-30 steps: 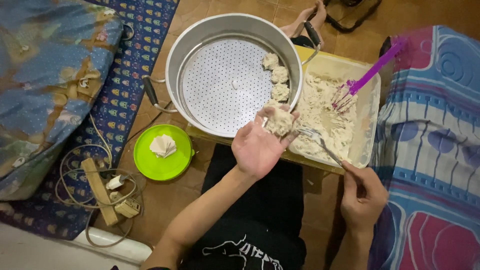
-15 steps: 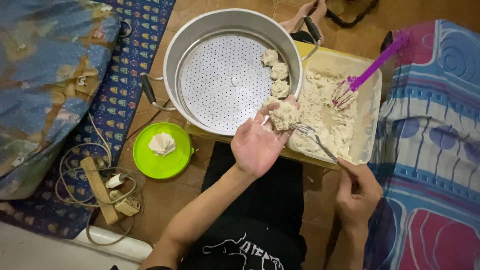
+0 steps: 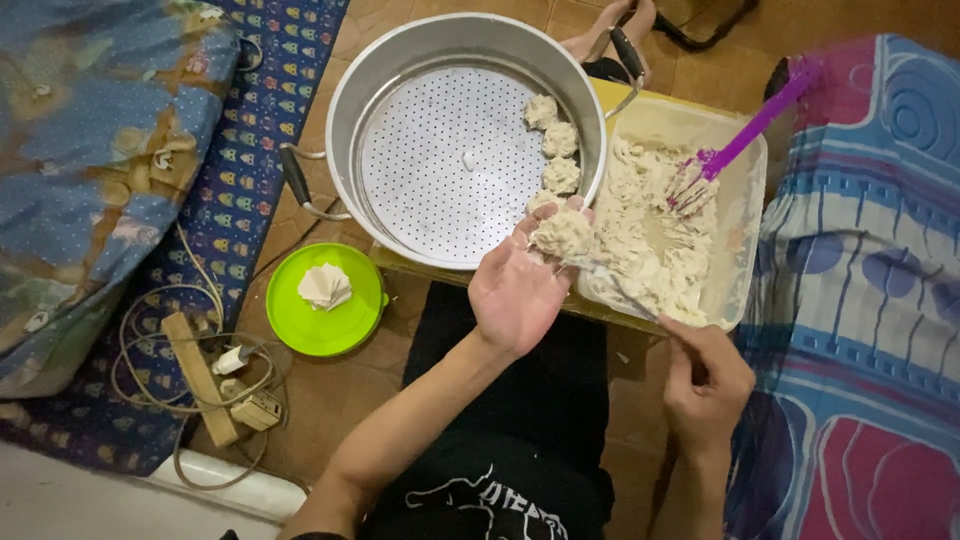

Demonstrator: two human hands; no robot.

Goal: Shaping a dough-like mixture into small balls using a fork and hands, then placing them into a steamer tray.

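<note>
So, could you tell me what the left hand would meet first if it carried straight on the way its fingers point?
Probably the rim of the metal steamer pot; the left hand, cradling a dumpling, points up-right towards it, though depth is unclear.

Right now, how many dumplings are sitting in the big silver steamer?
3 for sure, stacked along the right edge of the steamer: top, middle, bottom. A fourth may sit partly hidden behind the left hand, which holds another dumpling.
</note>
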